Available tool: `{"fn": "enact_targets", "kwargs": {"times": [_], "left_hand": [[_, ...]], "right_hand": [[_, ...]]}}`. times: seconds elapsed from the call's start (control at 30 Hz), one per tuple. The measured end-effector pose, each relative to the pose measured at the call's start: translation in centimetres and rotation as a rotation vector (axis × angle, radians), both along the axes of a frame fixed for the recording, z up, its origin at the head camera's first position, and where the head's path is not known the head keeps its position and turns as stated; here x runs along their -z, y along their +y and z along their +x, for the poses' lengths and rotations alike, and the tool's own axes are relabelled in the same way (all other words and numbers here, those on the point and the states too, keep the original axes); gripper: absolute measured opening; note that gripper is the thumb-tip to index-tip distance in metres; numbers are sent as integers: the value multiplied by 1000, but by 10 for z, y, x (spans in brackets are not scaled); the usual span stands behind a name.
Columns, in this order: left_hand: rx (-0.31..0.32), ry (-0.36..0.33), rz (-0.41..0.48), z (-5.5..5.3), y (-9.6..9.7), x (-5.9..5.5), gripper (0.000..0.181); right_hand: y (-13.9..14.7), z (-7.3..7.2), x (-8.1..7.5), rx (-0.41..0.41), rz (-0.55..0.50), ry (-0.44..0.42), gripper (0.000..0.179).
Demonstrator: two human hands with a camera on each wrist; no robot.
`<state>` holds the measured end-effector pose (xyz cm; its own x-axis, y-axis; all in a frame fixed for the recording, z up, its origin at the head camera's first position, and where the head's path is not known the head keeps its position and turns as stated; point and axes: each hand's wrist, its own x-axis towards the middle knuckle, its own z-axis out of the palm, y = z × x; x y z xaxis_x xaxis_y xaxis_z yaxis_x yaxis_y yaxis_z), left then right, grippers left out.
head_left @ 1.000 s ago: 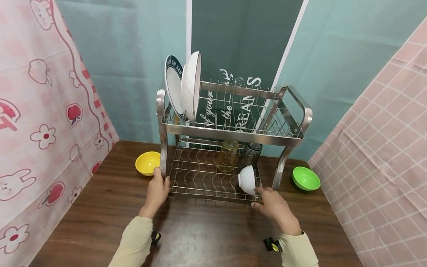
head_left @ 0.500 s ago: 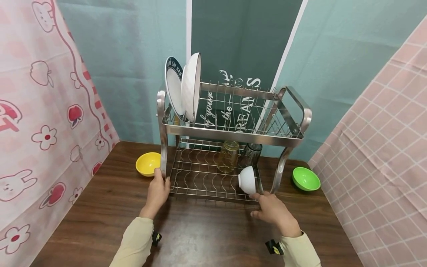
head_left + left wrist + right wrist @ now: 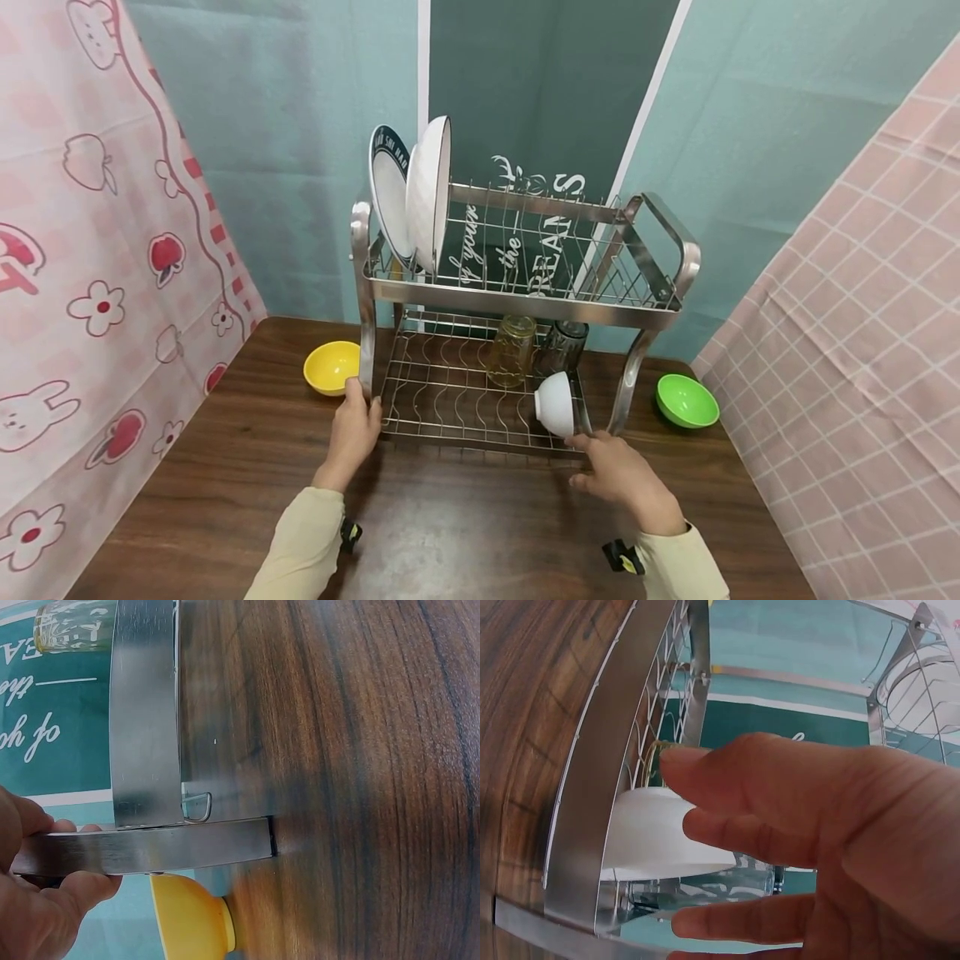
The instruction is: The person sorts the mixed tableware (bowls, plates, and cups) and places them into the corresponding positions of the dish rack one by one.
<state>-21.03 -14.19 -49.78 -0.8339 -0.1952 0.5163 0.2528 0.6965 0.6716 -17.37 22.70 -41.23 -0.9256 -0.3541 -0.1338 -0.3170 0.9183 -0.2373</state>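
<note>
My left hand [image 3: 355, 429] grips the front left leg of a two-tier metal dish rack [image 3: 525, 302]; in the left wrist view, thumb and fingers lie on either side of the leg [image 3: 172, 847]. A small white bowl [image 3: 555, 406] rests on its side at the right end of the lower tier. Close in front of it is my right hand [image 3: 621, 475], fingers extended and holding nothing. In the right wrist view its fingers [image 3: 742, 832] overlap the bowl. Behind the bowl stand a yellowish glass [image 3: 512, 352] and a dark grey glass [image 3: 564, 347].
On the upper tier, a dark-rimmed plate [image 3: 390, 196] and a large white bowl [image 3: 429, 196] stand on edge at the left. A yellow bowl [image 3: 332, 367] sits left of the rack, a green bowl [image 3: 687, 402] right. Curtains [image 3: 862, 275] surround the wooden table [image 3: 450, 533].
My right hand has drawn back from the white bowl, toward me and slightly right, its fingers straightening. The bowl stays on the lower tier. My left hand keeps its grip on the leg.
</note>
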Motion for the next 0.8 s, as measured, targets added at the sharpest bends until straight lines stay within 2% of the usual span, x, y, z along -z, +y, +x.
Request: {"fn": "enact_targets", "kwargs": {"times": [0.17,0.27,0.53,0.8], "left_hand": [[4,13,-3,0,0,1,28],[2,23,-1,-1,0,1,28],[-6,29,2,-1,0,1,29],[-3,31,1,-2,0,4,29]], "right_hand": [[9,3,-2,5,-15,-39,53],[15,5,-4,-10,-3,-39,54],[32,10,-3,12,-1,-38,55],[51,5,2,44,-15,-72,55]]}}
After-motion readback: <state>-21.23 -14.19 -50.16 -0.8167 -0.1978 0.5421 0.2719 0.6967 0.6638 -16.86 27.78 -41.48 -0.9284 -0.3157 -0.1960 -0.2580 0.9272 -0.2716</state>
